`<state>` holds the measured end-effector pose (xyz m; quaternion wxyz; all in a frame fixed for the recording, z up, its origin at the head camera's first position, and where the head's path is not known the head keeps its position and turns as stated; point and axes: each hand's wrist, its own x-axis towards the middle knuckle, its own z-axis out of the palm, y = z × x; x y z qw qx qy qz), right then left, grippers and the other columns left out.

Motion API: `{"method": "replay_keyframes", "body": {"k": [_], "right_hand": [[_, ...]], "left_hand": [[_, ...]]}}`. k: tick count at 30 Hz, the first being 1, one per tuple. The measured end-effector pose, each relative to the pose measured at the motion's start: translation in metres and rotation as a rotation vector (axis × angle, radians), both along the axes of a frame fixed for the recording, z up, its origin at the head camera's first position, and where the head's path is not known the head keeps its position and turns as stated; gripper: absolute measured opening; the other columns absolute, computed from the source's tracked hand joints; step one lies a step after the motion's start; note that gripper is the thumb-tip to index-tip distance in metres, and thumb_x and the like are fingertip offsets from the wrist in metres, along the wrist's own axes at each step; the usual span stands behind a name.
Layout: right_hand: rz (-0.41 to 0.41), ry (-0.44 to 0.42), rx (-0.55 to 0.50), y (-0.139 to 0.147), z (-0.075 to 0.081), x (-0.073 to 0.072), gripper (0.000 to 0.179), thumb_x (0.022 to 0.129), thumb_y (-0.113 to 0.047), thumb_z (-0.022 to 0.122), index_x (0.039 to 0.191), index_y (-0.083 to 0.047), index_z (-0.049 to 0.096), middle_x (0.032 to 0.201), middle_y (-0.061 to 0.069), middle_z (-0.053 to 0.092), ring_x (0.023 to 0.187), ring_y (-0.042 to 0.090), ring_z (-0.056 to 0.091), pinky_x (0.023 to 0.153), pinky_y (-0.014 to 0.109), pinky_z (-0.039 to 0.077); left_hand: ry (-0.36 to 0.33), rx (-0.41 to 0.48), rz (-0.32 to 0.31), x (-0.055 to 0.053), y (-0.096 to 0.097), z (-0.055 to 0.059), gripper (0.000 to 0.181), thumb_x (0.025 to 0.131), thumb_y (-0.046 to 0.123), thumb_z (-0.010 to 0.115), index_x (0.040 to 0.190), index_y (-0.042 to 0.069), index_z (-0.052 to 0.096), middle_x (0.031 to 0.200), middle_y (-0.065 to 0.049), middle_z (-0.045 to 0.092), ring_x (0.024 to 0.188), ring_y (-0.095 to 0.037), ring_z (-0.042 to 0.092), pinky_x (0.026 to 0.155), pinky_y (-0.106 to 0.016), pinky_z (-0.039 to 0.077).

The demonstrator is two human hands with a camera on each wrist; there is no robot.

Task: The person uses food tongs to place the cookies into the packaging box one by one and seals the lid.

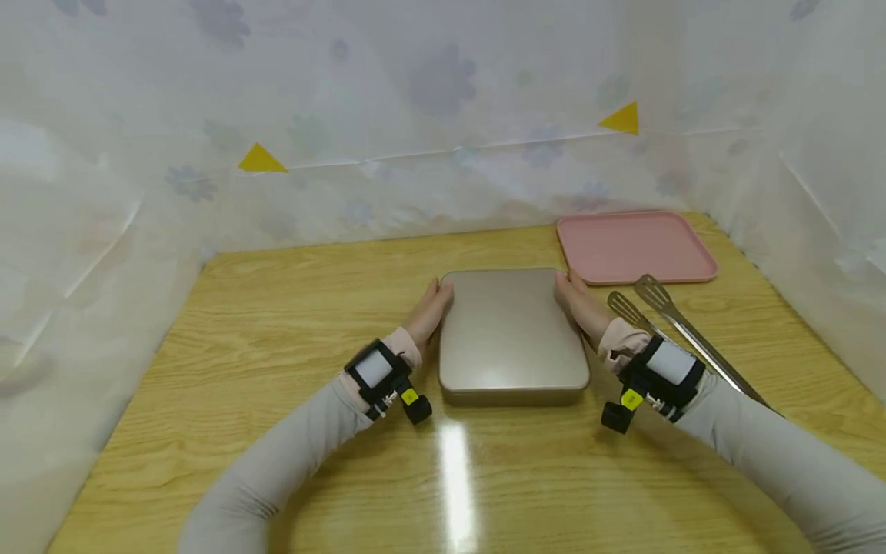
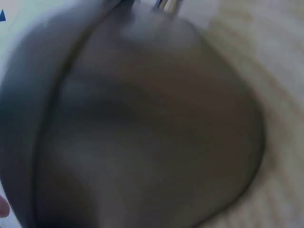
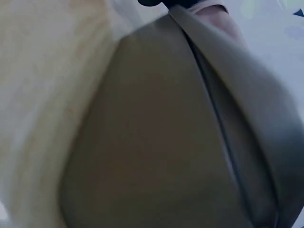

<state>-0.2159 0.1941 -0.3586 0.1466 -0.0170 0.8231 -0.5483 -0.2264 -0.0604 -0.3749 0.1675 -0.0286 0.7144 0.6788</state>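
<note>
A flat metal tin [image 1: 512, 331] with rounded corners and a lid lies in the middle of the wooden table. On its left side, near the far corner, my left hand [image 1: 424, 314] holds the edge. My right hand [image 1: 584, 308] grips the opposite side at about the same height. Both wrist views are filled by the blurred brownish walls of the tin [image 2: 152, 142]. A dark slit runs between lid and body of the tin [image 3: 147, 133] in the right wrist view. Most of the fingers are hidden by the tin and the hands themselves.
A pink tray [image 1: 637, 246] lies at the back right. In front of it are metal tongs [image 1: 692, 338] with slotted ends, partly behind the right forearm. Pale flowered sheeting [image 1: 443, 92] with yellow triangles encloses the table [image 1: 291, 300] at the back and sides.
</note>
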Motion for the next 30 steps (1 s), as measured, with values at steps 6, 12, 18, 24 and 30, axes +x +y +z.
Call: {"method": "replay_keyframes", "body": {"k": [6,12,18,24,30], "right_hand": [[-0.067,0.14,0.117,-0.009,-0.008,-0.016,0.063,0.106,-0.036,0.023,0.154,0.002,0.01,0.16,0.024,0.008,0.148,0.038,0.007,0.12,0.05,0.009],[-0.121,0.208,0.113,-0.011,-0.01,-0.022,0.052,0.106,-0.026,0.028,0.148,0.005,0.029,0.154,0.026,0.027,0.142,0.04,0.025,0.118,0.048,0.02],[-0.113,0.2,0.102,-0.01,-0.012,-0.022,0.052,0.106,-0.024,0.028,0.148,0.006,0.028,0.154,0.027,0.027,0.142,0.039,0.025,0.118,0.048,0.02],[-0.118,0.2,0.118,-0.01,-0.012,-0.024,0.052,0.106,-0.025,0.029,0.148,0.006,0.029,0.153,0.026,0.028,0.141,0.039,0.026,0.118,0.048,0.021],[-0.1,0.161,0.118,-0.006,-0.011,-0.022,0.059,0.106,-0.034,0.027,0.152,0.002,0.021,0.158,0.023,0.02,0.145,0.038,0.018,0.119,0.049,0.016]], "left_hand": [[0.13,-0.126,-0.001,-0.016,0.002,-0.007,0.059,0.105,0.038,0.036,0.154,0.01,0.022,0.159,-0.012,0.023,0.145,-0.028,0.023,0.119,-0.043,0.021],[0.178,-0.148,0.052,-0.02,0.004,-0.008,0.048,0.106,0.035,0.033,0.146,0.007,0.036,0.149,-0.016,0.039,0.134,-0.03,0.038,0.114,-0.041,0.028],[0.2,-0.195,0.065,-0.02,0.007,-0.009,0.047,0.106,0.035,0.033,0.144,0.007,0.038,0.148,-0.018,0.041,0.134,-0.032,0.04,0.113,-0.042,0.03],[0.215,-0.209,0.072,-0.022,0.007,-0.011,0.049,0.106,0.034,0.033,0.144,0.005,0.038,0.149,-0.018,0.04,0.137,-0.031,0.038,0.115,-0.041,0.028],[0.181,-0.169,0.057,-0.023,0.006,-0.012,0.055,0.106,0.036,0.032,0.151,0.004,0.029,0.156,-0.016,0.031,0.143,-0.029,0.028,0.119,-0.04,0.021]]}}
